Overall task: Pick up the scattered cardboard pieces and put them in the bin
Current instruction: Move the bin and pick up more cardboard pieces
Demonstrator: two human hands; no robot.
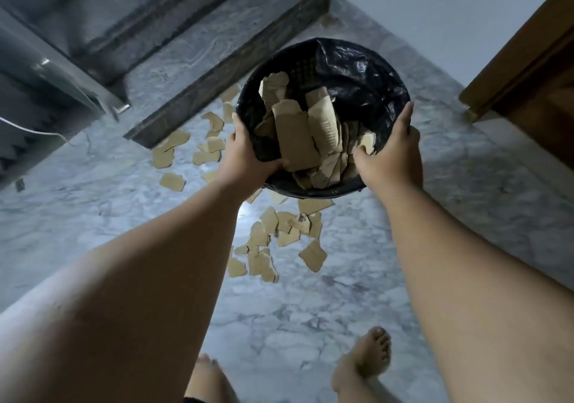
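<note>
1. At the bin's near rim, both grips were closed on it. The left hand [245, 154] had its thumb hooked inside and fingers wrapped round the outside; the right hand [391, 150] did the same on the opp. side, thumb just over the edge.
2. The bin [302, 67], black w/ a black liner [357, 73], sat between the two hands. It looked lifted off the floor [310, 325] and tipped toward the person, mouth facing the camera.
3. Cardboard pieces in the bin [298, 135] were stacked high, some standing on end and touching both thumbs.
4. Scattered pieces [267, 247] lay on the floor just below the bin's near edge. A 2nd cluster [186, 150] lay beside the left hand, by the foot of the stair step [217, 60]. So approx. half the job looked undone.
5. Risk 1: w/ the mouth tipped this far, loose top pieces could slide out over the near rim, esp. if tilted more.
6. Risk 2: the liner was bunched on the far side, so a grip on plastic only could slip.
7. Risk 3: bare feet [369, 356] stood near the litter on polished stone, so a step onto a piece could skid.
8. Both hands were busy, so prob. the bin had to go down beside a cluster before any pickup.
9. A wooden door [528, 70] stood well apart, on the right.
</note>
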